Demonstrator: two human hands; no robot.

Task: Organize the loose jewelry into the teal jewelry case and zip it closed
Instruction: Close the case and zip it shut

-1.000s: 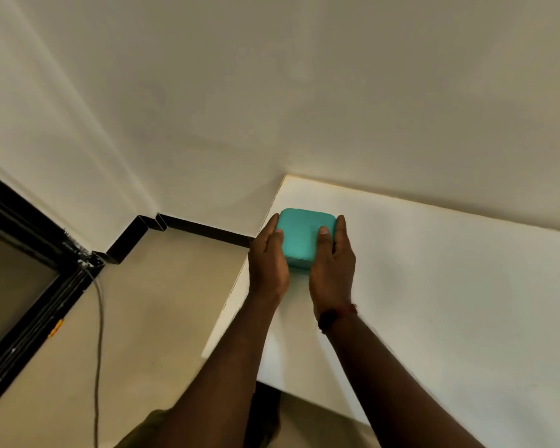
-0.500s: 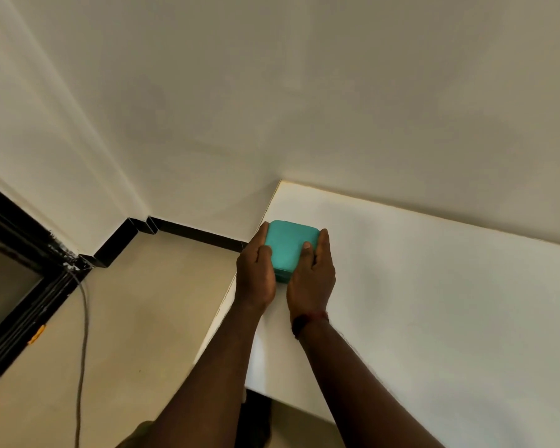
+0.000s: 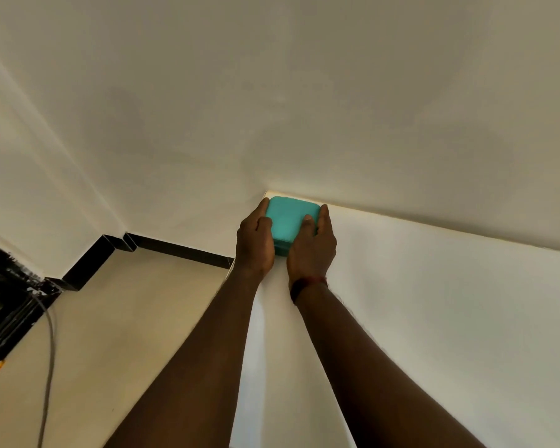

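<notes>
The teal jewelry case (image 3: 286, 223) is closed and sits on the white table (image 3: 434, 318) at its far left corner, close to the wall. My left hand (image 3: 254, 244) grips the case's left side, its fingers reaching along that edge. My right hand (image 3: 311, 250) grips the right side with its thumb on the lid. A dark band circles my right wrist. No loose jewelry shows anywhere on the table.
A pale wall (image 3: 304, 108) rises right behind the table. The table's left edge drops to a beige floor (image 3: 110, 334) with a black skirting (image 3: 181, 248). A grey cable (image 3: 47, 367) hangs by a black frame (image 3: 4, 305) at far left.
Both hands have slid the case away from me along the table's left edge, into the far corner against the wall. The grip on the case looks the same.
</notes>
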